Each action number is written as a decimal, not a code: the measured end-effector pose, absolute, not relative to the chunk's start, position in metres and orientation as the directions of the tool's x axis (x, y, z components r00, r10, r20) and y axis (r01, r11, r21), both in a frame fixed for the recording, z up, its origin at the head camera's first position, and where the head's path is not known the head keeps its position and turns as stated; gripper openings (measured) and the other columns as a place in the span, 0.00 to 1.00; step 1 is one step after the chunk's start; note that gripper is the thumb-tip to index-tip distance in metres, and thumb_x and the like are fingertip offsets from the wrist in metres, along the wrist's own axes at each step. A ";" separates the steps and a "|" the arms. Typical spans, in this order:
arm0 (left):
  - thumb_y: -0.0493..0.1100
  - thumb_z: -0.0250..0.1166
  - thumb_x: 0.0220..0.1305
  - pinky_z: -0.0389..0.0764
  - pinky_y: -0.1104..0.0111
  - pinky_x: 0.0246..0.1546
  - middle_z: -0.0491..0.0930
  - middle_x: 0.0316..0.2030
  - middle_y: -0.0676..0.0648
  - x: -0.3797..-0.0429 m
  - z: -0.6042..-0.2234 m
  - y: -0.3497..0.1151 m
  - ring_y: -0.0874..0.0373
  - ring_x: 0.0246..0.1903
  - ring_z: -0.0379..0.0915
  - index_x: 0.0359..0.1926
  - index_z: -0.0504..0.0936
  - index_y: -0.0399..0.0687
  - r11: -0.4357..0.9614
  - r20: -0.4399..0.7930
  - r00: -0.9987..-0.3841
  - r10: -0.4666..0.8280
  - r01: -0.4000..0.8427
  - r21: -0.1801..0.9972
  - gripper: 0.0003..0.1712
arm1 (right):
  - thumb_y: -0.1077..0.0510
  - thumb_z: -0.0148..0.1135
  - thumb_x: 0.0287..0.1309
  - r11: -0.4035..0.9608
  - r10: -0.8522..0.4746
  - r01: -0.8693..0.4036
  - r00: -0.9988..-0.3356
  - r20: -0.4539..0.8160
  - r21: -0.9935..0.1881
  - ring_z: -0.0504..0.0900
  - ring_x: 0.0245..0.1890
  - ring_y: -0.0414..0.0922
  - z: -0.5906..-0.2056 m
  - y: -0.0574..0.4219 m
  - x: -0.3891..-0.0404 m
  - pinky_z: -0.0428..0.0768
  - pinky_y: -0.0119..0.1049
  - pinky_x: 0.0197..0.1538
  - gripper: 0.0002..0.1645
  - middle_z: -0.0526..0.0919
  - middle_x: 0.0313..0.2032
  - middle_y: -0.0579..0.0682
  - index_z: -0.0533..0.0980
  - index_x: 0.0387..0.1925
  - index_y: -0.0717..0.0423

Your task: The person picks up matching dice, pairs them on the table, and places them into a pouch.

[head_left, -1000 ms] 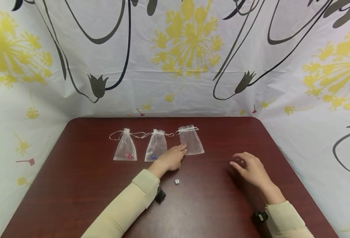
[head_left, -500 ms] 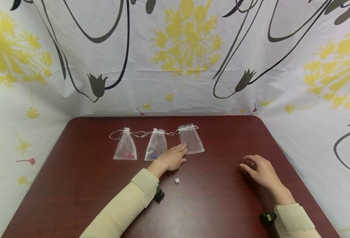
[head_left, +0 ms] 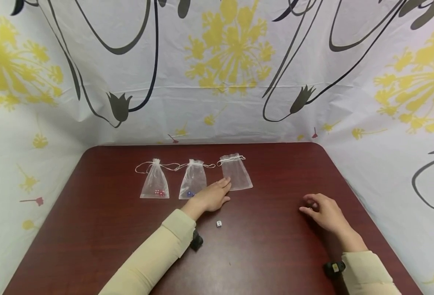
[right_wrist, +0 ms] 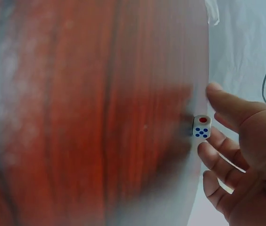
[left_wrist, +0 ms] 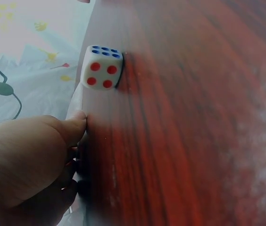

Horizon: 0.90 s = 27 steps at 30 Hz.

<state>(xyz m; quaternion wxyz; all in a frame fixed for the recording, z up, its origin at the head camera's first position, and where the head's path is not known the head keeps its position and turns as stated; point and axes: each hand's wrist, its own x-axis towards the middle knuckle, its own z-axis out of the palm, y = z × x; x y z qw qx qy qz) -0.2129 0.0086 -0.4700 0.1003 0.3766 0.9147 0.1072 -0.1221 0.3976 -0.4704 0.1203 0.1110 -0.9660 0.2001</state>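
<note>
My left hand (head_left: 210, 197) lies on the table, its fingertips at the lower left edge of a sheer white drawstring bag (head_left: 239, 175). No dice show in that bag. A white die (head_left: 219, 224) sits near my left wrist; the left wrist view shows this die (left_wrist: 103, 68) with red and blue pips. Low over the table at the right, my right hand (head_left: 323, 213) has loosely bent fingers. In the right wrist view, a white die (right_wrist: 202, 126) appears between the thumb and fingers, the thumb apart from it. That die is hidden in the head view.
Left of the left hand lie two more sheer bags: one bag (head_left: 155, 180) with red dice (head_left: 159, 192), another bag (head_left: 193, 178) with blue dice (head_left: 190, 194). The dark red table (head_left: 102, 229) meets a patterned white cloth (head_left: 180, 114) at the back and sides.
My right hand has moved a little to the right and toward me, and its fingers have drawn slightly closer together. The left hand has stayed at the bag.
</note>
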 end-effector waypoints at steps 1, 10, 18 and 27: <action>0.49 0.52 0.79 0.51 0.59 0.76 0.52 0.78 0.39 -0.213 -0.470 0.008 0.46 0.77 0.46 0.75 0.60 0.35 0.692 -0.099 -0.696 0.711 0.667 0.275 0.33 | 0.56 0.78 0.52 0.896 -0.168 -0.262 -0.947 0.274 -0.359 0.80 0.33 0.47 -0.471 0.399 -0.122 0.78 0.45 0.35 0.19 0.84 0.35 0.50 0.83 0.44 0.60; 0.49 0.53 0.79 0.52 0.58 0.76 0.53 0.77 0.38 -0.214 -0.470 0.008 0.46 0.77 0.47 0.75 0.61 0.35 0.688 -0.087 -0.695 0.713 0.671 0.277 0.33 | 0.57 0.78 0.53 0.897 -0.173 -0.265 -0.947 0.271 -0.354 0.74 0.28 0.40 -0.474 0.403 -0.121 0.73 0.36 0.30 0.15 0.80 0.30 0.44 0.84 0.40 0.60; 0.49 0.53 0.79 0.51 0.58 0.76 0.52 0.77 0.39 -0.215 -0.467 0.007 0.47 0.77 0.46 0.75 0.61 0.35 0.694 -0.097 -0.703 0.704 0.652 0.305 0.33 | 0.58 0.79 0.50 0.900 -0.166 -0.272 -0.936 0.310 -0.342 0.73 0.26 0.39 -0.476 0.405 -0.119 0.72 0.35 0.28 0.10 0.78 0.27 0.42 0.84 0.32 0.56; 0.49 0.53 0.79 0.52 0.59 0.76 0.52 0.78 0.40 -0.214 -0.470 0.007 0.48 0.77 0.45 0.76 0.60 0.36 0.689 -0.105 -0.699 0.707 0.648 0.324 0.33 | 0.58 0.79 0.51 0.911 -0.127 -0.223 -0.952 0.278 -0.347 0.74 0.27 0.41 -0.476 0.407 -0.114 0.74 0.38 0.29 0.12 0.80 0.29 0.46 0.85 0.34 0.60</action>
